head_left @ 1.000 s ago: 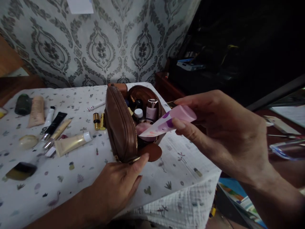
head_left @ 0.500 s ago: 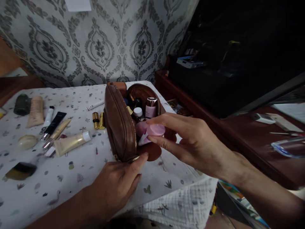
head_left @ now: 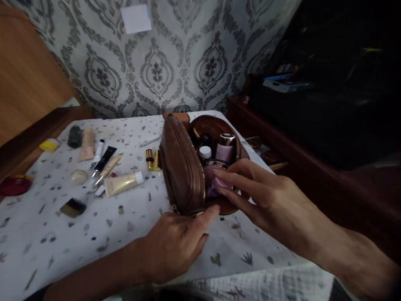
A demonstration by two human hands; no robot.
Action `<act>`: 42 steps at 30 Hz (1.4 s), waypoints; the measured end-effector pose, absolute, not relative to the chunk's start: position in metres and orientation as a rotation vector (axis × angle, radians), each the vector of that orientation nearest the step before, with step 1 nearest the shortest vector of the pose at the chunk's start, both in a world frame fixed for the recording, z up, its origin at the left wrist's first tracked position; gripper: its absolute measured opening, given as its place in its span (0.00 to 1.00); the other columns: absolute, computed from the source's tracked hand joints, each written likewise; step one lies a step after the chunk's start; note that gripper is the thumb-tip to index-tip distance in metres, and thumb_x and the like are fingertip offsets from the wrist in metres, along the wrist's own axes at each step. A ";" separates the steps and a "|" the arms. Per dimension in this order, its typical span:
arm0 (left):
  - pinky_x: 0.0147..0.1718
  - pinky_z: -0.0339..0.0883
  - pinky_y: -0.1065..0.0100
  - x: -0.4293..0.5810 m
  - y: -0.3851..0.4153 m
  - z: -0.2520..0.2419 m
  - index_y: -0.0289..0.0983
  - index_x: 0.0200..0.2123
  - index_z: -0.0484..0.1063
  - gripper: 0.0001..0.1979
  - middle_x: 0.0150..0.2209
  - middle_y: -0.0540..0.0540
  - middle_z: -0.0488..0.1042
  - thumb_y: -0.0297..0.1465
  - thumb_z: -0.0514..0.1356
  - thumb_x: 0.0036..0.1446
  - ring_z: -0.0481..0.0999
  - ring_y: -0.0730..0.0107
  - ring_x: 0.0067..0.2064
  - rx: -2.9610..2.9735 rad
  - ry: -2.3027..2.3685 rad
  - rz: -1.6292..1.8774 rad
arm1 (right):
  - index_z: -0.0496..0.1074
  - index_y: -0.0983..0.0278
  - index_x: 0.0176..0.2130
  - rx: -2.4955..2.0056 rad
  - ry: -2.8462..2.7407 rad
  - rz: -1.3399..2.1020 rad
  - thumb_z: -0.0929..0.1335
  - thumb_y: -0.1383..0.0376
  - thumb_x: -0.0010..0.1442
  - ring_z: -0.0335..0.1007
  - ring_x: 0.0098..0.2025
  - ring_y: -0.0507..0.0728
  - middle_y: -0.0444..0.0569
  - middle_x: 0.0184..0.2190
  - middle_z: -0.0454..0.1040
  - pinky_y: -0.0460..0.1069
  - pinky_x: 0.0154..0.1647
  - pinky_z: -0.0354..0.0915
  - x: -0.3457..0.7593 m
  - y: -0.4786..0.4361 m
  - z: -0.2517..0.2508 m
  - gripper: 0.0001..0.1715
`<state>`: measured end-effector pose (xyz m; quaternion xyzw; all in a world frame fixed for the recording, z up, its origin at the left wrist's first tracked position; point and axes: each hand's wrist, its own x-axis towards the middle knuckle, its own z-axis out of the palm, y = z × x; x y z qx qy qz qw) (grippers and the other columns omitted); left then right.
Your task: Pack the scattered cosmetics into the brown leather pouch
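Observation:
A brown leather cosmetic bag [head_left: 184, 167] lies unzipped on the table, its opening turned towards the right. At its near lower edge, my left hand [head_left: 178, 244] grips the rim, with the index fingertip resting on the open flap. My right hand [head_left: 266, 192] reaches into the opening and pinches a small pink round-topped container [head_left: 223, 184]. The container's lower part cannot be seen clearly. Inside the bag, a white-capped jar [head_left: 205, 152] and a pale pink bottle with a shiny cap [head_left: 225, 148] stand behind that hand.
To the left lie a cream tube with a white cap [head_left: 123, 184], a black tube [head_left: 105, 161], a beige tube [head_left: 87, 144] and two gold lipsticks [head_left: 153, 160]. A dark brush-like item [head_left: 72, 207] is nearer. A dark red cabinet [head_left: 266, 129] borders the table's right side.
The view has swung left, so the table and bag appear farther right. My right hand has lowered the pink container deeper into the bag. My left hand keeps its place at the rim.

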<state>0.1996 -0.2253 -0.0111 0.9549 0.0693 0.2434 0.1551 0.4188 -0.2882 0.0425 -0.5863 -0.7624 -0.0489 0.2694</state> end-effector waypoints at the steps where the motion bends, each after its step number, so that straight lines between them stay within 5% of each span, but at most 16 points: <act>1: 0.29 0.78 0.67 0.198 -0.225 -0.011 0.30 0.69 0.45 0.26 0.32 0.47 0.82 0.26 0.46 0.71 0.82 0.67 0.30 2.743 0.198 0.711 | 0.76 0.62 0.51 -1.566 -2.056 -0.152 0.63 0.61 0.72 0.73 0.31 0.52 0.51 0.41 0.74 0.46 0.28 0.72 0.419 -0.288 0.041 0.15; 5: 0.32 0.78 0.69 0.183 -0.220 -0.008 0.31 0.67 0.51 0.25 0.33 0.47 0.81 0.24 0.48 0.69 0.81 0.70 0.30 2.744 0.160 0.896 | 0.75 0.60 0.53 -1.507 -2.033 -0.200 0.63 0.61 0.72 0.73 0.29 0.51 0.50 0.42 0.74 0.45 0.24 0.71 0.418 -0.289 0.043 0.15; 10: 0.37 0.77 0.69 0.158 -0.187 -0.004 0.36 0.59 0.63 0.17 0.36 0.47 0.80 0.23 0.51 0.68 0.81 0.70 0.34 2.764 0.402 1.042 | 0.75 0.57 0.53 -1.427 -1.900 -0.258 0.67 0.63 0.69 0.77 0.37 0.54 0.50 0.43 0.75 0.47 0.32 0.75 0.414 -0.300 0.053 0.14; 13: 0.48 0.76 0.58 0.150 -0.156 -0.007 0.35 0.59 0.64 0.16 0.48 0.38 0.79 0.30 0.50 0.71 0.80 0.60 0.49 2.851 0.747 0.913 | 0.75 0.59 0.51 -1.346 -1.855 -0.258 0.68 0.68 0.67 0.78 0.38 0.53 0.49 0.42 0.77 0.46 0.34 0.75 0.404 -0.311 0.054 0.13; 16: 0.60 0.64 0.42 0.143 -0.131 -0.017 0.33 0.65 0.59 0.24 0.62 0.31 0.70 0.39 0.48 0.72 0.68 0.47 0.65 2.980 1.028 0.619 | 0.74 0.63 0.49 -1.225 -1.956 -0.181 0.65 0.70 0.69 0.78 0.37 0.53 0.51 0.39 0.78 0.45 0.33 0.74 0.386 -0.319 0.046 0.11; 20: 0.64 0.52 0.33 0.123 -0.118 -0.034 0.30 0.70 0.52 0.35 0.70 0.27 0.57 0.48 0.48 0.70 0.54 0.40 0.72 2.982 1.349 0.261 | 0.75 0.64 0.43 -1.144 -2.087 -0.061 0.61 0.70 0.71 0.76 0.32 0.53 0.50 0.33 0.78 0.47 0.32 0.71 0.359 -0.320 0.023 0.13; 24: 0.64 0.53 0.34 0.096 -0.128 -0.047 0.27 0.70 0.51 0.39 0.70 0.26 0.57 0.51 0.47 0.69 0.56 0.40 0.72 2.889 1.476 0.123 | 0.76 0.64 0.41 -1.134 -2.211 0.177 0.61 0.71 0.71 0.73 0.31 0.52 0.47 0.31 0.75 0.47 0.32 0.67 0.340 -0.310 -0.001 0.14; 32: 0.62 0.58 0.38 0.080 -0.172 -0.033 0.37 0.57 0.70 0.16 0.53 0.37 0.78 0.30 0.50 0.70 0.75 0.50 0.57 3.051 1.296 0.479 | 0.76 0.64 0.38 -1.225 -2.243 0.420 0.64 0.69 0.69 0.73 0.31 0.52 0.47 0.34 0.74 0.46 0.31 0.64 0.303 -0.273 -0.023 0.11; 36: 0.52 0.71 0.47 0.077 -0.178 -0.036 0.35 0.56 0.69 0.17 0.52 0.37 0.77 0.35 0.57 0.67 0.77 0.49 0.53 2.985 1.319 0.437 | 0.76 0.64 0.43 -1.258 -2.163 0.459 0.64 0.70 0.67 0.75 0.36 0.54 0.48 0.39 0.75 0.47 0.36 0.68 0.284 -0.258 -0.026 0.11; 42: 0.50 0.74 0.51 0.061 -0.185 -0.053 0.37 0.60 0.65 0.20 0.52 0.38 0.78 0.32 0.54 0.67 0.78 0.53 0.53 2.958 1.249 0.493 | 0.71 0.64 0.55 -1.375 -2.123 0.462 0.64 0.70 0.65 0.77 0.41 0.57 0.55 0.53 0.71 0.53 0.41 0.74 0.269 -0.246 -0.033 0.19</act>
